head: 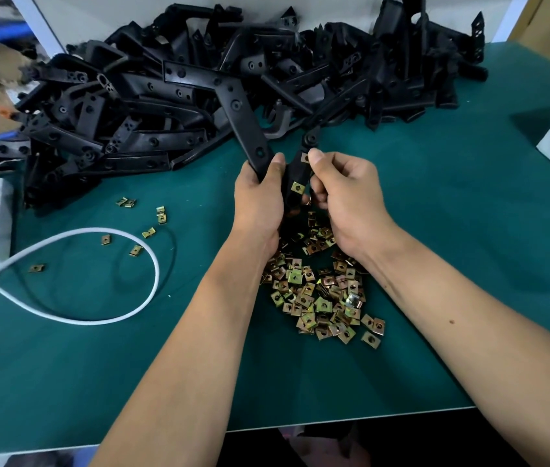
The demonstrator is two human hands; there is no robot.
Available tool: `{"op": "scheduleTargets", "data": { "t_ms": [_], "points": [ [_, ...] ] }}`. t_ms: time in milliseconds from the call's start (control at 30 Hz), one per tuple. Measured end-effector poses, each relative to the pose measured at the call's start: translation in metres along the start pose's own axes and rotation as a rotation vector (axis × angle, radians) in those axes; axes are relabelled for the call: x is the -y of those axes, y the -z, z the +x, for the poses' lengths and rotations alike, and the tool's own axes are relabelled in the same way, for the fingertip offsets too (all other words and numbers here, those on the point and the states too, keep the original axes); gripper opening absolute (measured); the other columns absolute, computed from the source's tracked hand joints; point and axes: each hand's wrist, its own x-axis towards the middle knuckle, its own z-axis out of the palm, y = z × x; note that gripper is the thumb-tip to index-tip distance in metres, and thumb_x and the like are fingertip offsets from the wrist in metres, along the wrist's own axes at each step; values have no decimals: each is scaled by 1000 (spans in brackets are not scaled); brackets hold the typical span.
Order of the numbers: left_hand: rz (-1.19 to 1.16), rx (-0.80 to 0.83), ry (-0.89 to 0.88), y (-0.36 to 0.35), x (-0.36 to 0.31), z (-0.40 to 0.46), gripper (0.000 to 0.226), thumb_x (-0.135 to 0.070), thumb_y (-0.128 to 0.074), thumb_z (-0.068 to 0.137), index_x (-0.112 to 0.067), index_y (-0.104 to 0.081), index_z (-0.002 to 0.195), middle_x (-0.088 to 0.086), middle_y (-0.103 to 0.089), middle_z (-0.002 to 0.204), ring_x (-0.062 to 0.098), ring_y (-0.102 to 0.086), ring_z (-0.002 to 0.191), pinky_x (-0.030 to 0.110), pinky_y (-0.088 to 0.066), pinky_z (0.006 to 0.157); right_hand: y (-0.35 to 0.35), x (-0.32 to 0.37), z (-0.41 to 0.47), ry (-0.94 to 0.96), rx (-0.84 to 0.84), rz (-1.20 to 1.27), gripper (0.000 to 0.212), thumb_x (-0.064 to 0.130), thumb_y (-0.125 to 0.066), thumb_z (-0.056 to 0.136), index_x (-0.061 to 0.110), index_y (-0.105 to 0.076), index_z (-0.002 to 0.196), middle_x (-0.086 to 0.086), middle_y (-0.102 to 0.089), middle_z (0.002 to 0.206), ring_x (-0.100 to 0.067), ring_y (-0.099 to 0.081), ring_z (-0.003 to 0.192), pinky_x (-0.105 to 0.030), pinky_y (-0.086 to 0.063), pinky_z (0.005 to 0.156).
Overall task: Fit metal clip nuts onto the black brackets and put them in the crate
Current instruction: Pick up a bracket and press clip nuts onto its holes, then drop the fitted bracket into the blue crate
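The left hand [258, 197] grips a long, flat, angled black plastic bracket [250, 129], fingers curled round its lower end. The right hand [344, 193] pinches the same bracket's other arm, its thumb pressing one brass-coloured square metal clip nut [304, 158] at the edge; a second fitted clip nut [297, 187] sits just below. Under the wrists lies a heap of loose clip nuts [320, 291], too many to count. Eight or so stray nuts [161, 214] are scattered to the left on the green mat [435, 264], near one looped white cable [145, 298]. Behind is a large pile of black brackets [199, 79]. No crate is identifiable.
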Motion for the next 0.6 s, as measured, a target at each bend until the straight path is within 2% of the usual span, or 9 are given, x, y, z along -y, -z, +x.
{"op": "scheduleTargets", "data": {
  "t_ms": [167,267,333,367,467,533,600],
  "points": [
    [68,-32,-45,0,1,0,14,-29,-56,105,-20,-57,95,-2,-73,76,19,-65,60,28,-52,53,3,0,2,-32,41,-7,42,22,-61,103,22,-59,61,5,-49,55,-10,-44,51,-19,-37,49],
    [151,-39,-128,-1,-2,-1,14,-31,-55,105,-20,-55,97,13,-72,92,27,-67,68,34,-54,59,4,1,3,-11,-14,-71,40,24,-63,102,13,-61,64,4,-50,55,-8,-41,53,-20,-37,52],
    [154,-4,-174,-3,-5,-4,11,-29,-56,105,-20,-55,100,9,-68,87,27,-68,64,30,-53,52,8,6,4,26,-59,-124,36,26,-65,101,3,-69,74,5,-54,56,-7,-45,54,-20,-39,54],
    [143,28,-191,-3,-7,-5,8,-27,-59,103,-21,-56,101,8,-67,90,28,-69,69,32,-55,54,10,9,5,38,-75,-126,32,26,-66,100,3,-72,79,6,-56,56,-6,-47,55,-19,-40,54],
    [162,189,-255,-9,-9,-11,19,-21,-68,97,-18,-56,113,22,-64,112,43,-68,101,47,-60,75,24,21,2,48,-134,-104,26,27,-69,98,16,-76,76,8,-61,58,-3,-52,55,-19,-42,54],
    [168,289,-304,-21,-9,-19,28,-17,-69,96,-16,-53,119,25,-61,120,42,-67,107,50,-61,80,41,28,-3,73,-178,-128,32,27,-69,98,11,-74,71,3,-61,59,-8,-52,57,-26,-42,57],
    [196,347,-335,-42,-6,-30,33,-14,-70,96,-18,-52,123,17,-64,122,35,-68,112,57,-59,90,64,38,-11,101,-229,-128,39,24,-66,100,-1,-67,70,-6,-55,61,-17,-47,59,-36,-38,60]
  ]
}}
